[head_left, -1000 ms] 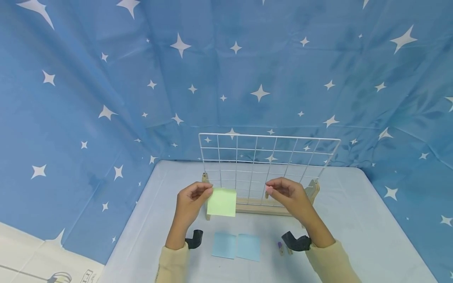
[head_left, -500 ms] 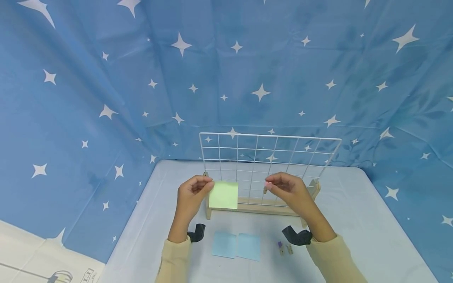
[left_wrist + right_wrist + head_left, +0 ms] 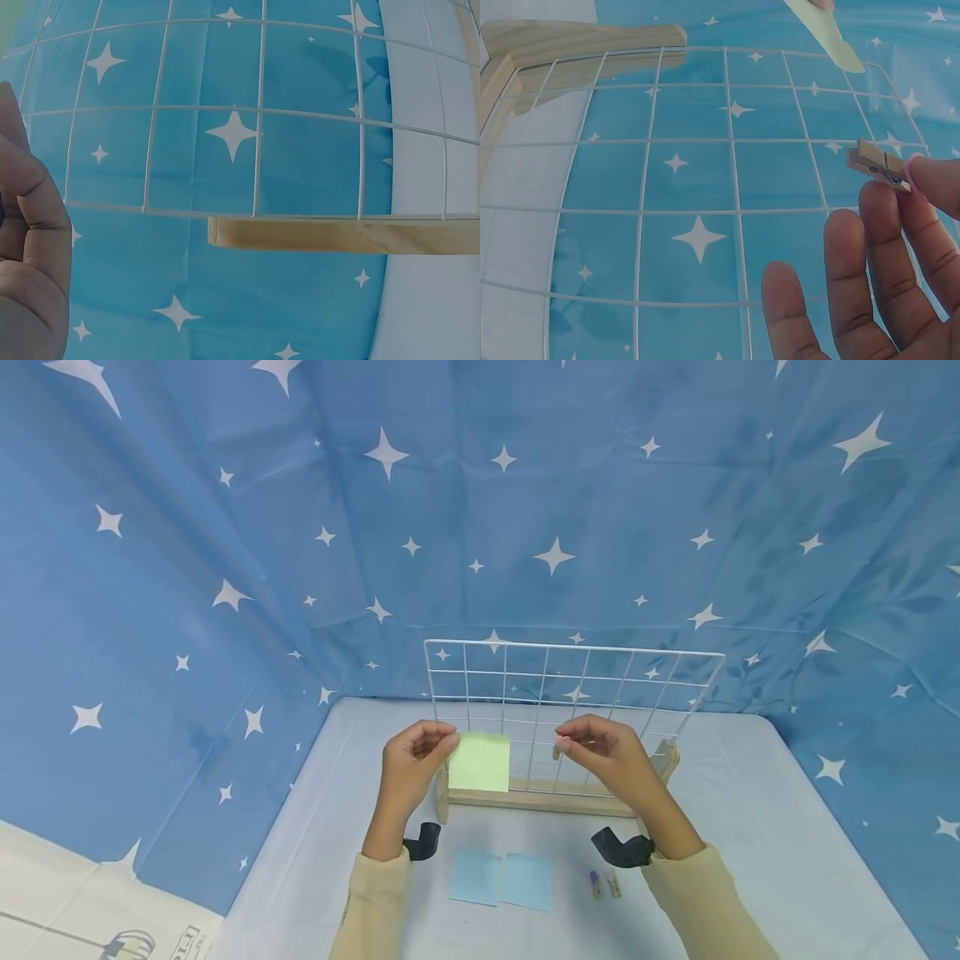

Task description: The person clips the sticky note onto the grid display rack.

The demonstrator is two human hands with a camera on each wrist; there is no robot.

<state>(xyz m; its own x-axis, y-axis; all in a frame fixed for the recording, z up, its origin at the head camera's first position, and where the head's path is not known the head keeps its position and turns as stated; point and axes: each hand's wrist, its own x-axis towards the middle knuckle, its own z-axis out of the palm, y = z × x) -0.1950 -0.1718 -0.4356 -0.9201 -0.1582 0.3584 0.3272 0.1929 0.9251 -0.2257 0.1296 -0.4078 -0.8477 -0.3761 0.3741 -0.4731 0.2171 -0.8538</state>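
A square yellow-green sticky note (image 3: pixel 480 762) hangs from my left hand (image 3: pixel 417 758), which pinches its upper left corner between thumb and fingers. The note is in front of the left part of a white wire grid (image 3: pixel 543 675); whether it touches the wires I cannot tell. My right hand (image 3: pixel 609 755) pinches a small wooden clothespin (image 3: pixel 881 163) with a pink piece on it, thumb against forefinger. In the right wrist view the other fingers are spread and the clothespin is apart from the note. The left wrist view shows only part of my left hand (image 3: pixel 34 255).
The grid stands in a wooden base (image 3: pixel 555 802) on the white table (image 3: pixel 300 868). Two light blue sticky notes (image 3: pixel 475 878) lie side by side in front. Two clothespins (image 3: pixel 596 885) lie to their right, one with a purple piece. A blue star-patterned cloth (image 3: pixel 480 510) hangs behind.
My left hand has carried the yellow-green note forward and slightly right, towards the grid. My right hand has moved forward and a little left with the clothespin.
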